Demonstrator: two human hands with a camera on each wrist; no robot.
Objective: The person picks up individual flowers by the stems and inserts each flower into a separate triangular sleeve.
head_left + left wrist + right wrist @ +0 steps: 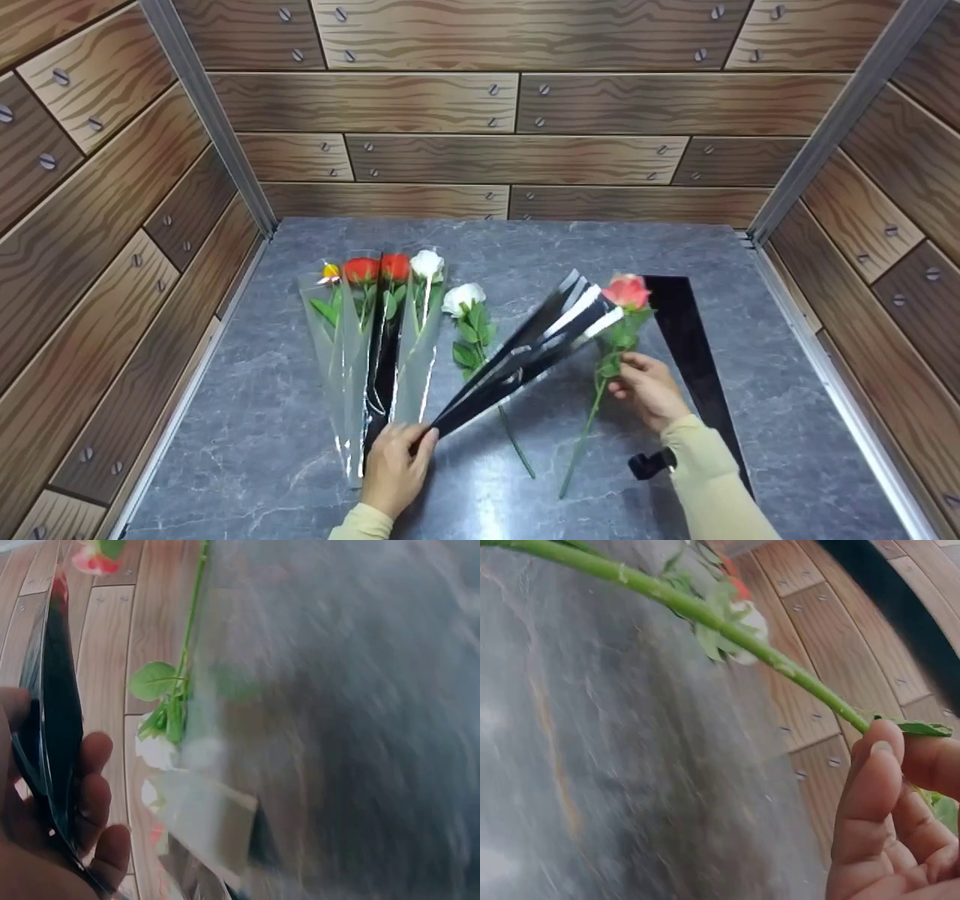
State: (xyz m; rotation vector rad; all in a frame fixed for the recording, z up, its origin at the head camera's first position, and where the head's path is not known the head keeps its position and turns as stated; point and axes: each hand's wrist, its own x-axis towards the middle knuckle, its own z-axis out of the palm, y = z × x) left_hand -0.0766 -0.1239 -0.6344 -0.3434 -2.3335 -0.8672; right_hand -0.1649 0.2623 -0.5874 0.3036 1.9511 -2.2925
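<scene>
My left hand (395,466) grips the narrow end of a black-and-clear flower sleeve (517,360), which slants up to the right with its wide mouth near the bloom. In the left wrist view the fingers (95,799) curl around the sleeve's dark film. My right hand (651,390) pinches the green stem (780,664) of a pink rose (627,292) just below its leaves. The rose stands with its head up, its stem end pointing toward the near side. Behind the sleeve a bare white rose (465,298) lies on the grey table, its stem partly covered.
To the left lie several wrapped flowers side by side, among them a red rose (361,270) and a white rose (427,264). A flat black sleeve (686,322) lies on the right, partly behind my right forearm. Wood-patterned walls (510,105) enclose the grey table (247,420).
</scene>
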